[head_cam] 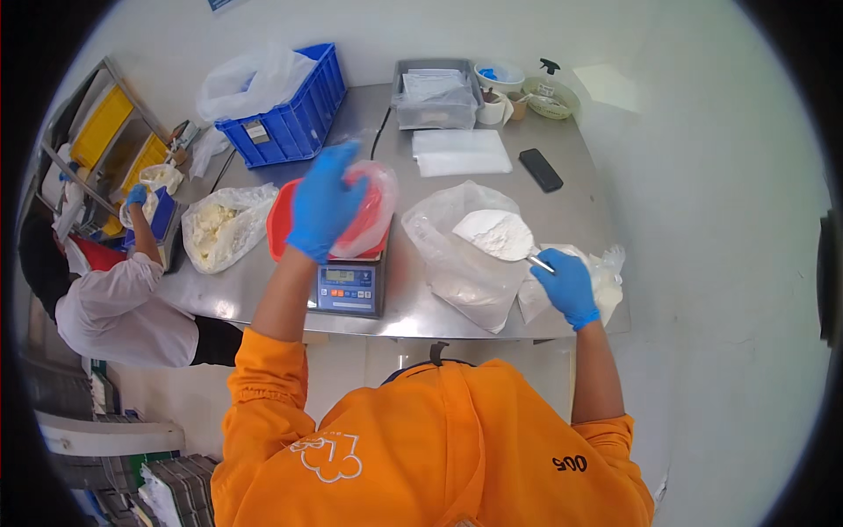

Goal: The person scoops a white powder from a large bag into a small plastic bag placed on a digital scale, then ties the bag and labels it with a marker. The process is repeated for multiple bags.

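Observation:
My right hand [568, 284], in a blue glove, is closed around the handle of a metal scoop [495, 236] heaped with white powder. The scoop is above an open clear plastic bag of white powder [471, 277]. My left hand [328, 201], gloved too, hovers with fingers apart over a red tray [280, 214], which stands on a digital scale [348, 290]. A thin clear plastic bag [379, 211] lies in the tray, partly hidden by that hand. A second bag with white powder [606, 283] sits beyond my right hand.
Left of the scale lies a bag of pale yellow chunks [217, 230]. Behind stand a blue crate [290, 128] and a grey bin [435, 117]; plastic sheets [461, 153] and a black phone [541, 170] lie nearer. A co-worker [132, 303] works at the far left.

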{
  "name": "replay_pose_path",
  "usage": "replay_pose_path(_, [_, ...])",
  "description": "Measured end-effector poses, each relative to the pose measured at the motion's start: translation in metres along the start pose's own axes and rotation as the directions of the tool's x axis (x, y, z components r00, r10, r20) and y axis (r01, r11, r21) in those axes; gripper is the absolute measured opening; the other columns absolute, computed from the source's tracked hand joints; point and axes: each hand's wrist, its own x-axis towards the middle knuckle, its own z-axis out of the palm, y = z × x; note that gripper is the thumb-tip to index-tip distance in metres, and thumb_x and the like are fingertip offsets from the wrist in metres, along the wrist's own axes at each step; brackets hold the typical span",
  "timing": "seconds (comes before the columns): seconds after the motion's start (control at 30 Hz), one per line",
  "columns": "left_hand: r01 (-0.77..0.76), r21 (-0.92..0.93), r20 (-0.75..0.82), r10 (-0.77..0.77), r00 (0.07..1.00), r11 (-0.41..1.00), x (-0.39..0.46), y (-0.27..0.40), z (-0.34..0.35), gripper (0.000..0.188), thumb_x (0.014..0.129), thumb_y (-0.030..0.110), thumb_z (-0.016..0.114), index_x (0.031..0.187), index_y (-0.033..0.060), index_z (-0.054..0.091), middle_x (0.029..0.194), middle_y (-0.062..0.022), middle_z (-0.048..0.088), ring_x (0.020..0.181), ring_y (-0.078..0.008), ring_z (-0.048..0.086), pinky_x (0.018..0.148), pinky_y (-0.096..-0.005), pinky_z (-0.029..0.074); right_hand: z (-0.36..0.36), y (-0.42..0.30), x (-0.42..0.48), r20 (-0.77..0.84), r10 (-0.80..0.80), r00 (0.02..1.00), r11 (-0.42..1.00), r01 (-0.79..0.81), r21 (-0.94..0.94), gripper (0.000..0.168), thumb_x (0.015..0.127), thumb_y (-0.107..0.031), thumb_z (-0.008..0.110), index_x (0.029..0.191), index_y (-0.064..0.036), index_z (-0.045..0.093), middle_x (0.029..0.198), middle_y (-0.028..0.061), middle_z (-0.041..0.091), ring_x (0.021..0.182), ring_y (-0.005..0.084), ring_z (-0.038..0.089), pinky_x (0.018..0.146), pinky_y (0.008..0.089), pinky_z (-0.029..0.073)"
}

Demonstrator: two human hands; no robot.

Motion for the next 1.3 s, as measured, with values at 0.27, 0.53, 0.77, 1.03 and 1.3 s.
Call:
replay_pose_path(0.27, [0.068,0.324,0.161,-0.125,0.979,0.944,-0.079,-0.039,-0.033,0.053,0.086,0.032,0.071,0.132,0.0090,0.057,0.136,-0.0217,0.051,0.119,-0.0375,0.058,0.098,-0.0447,0.048,-0.067,-0.049,0.043,0.127,0.039,0.991,0.998,-0.033,-0.051,0.022,0.083,-0.024,0.070,0.092,-0.003,0.067,0.081,0.0178,0.066,0.073,0.0369,0.062,0.067,0.0419,0.048])
replay_pose_path(0.53, [0.222,0.171,0.069,-0.236,0.969,0.960,-0.057,-0.096,0.019,0.065,0.078,0.010,0.058,0.141,0.0078,0.046,0.151,-0.0224,0.037,0.120,-0.0417,0.055,0.094,-0.0460,0.051,-0.002,-0.101,0.117,0.198,-0.209,0.958,0.978,0.200,0.065,0.027,0.083,-0.029,0.069,0.094,-0.005,0.069,0.085,0.0194,0.066,0.078,0.0363,0.063,0.070,0.0435,0.048])
replay_pose_path(0.77, [0.184,0.054,0.005,-0.184,0.983,0.981,-0.060,-0.104,0.024,0.081,0.073,0.009,0.059,0.148,-0.0028,0.031,0.155,-0.0244,0.030,0.135,-0.0399,0.042,0.107,-0.0415,0.042,0.111,-0.155,0.170,0.207,-0.401,0.892,0.862,0.444,-0.243,0.021,0.084,-0.031,0.067,0.089,-0.011,0.072,0.089,0.0152,0.071,0.085,0.0349,0.068,0.075,0.0452,0.052])
replay_pose_path(1.03, [0.296,-0.104,0.002,-0.297,0.955,0.950,-0.082,-0.124,0.010,0.083,0.073,0.015,0.060,0.148,-0.0067,0.030,0.151,-0.0272,0.036,0.140,-0.0378,0.038,0.115,-0.0391,0.033,0.116,-0.258,0.215,0.449,-0.456,0.768,0.529,0.640,-0.557,0.015,0.083,-0.019,0.062,0.081,-0.014,0.076,0.081,0.0097,0.074,0.077,0.0258,0.073,0.062,0.0401,0.054])
replay_pose_path(1.3, [0.298,0.102,-0.024,-0.297,0.955,0.949,-0.096,-0.118,-0.008,0.078,0.080,0.031,0.070,0.147,0.0041,0.040,0.146,-0.0262,0.042,0.135,-0.0387,0.044,0.108,-0.0416,0.041,0.067,-0.263,0.214,0.382,-0.534,0.755,0.551,0.653,-0.520,0.009,0.077,-0.019,0.068,0.079,-0.012,0.074,0.082,0.0130,0.071,0.077,0.0311,0.070,0.067,0.0425,0.054])
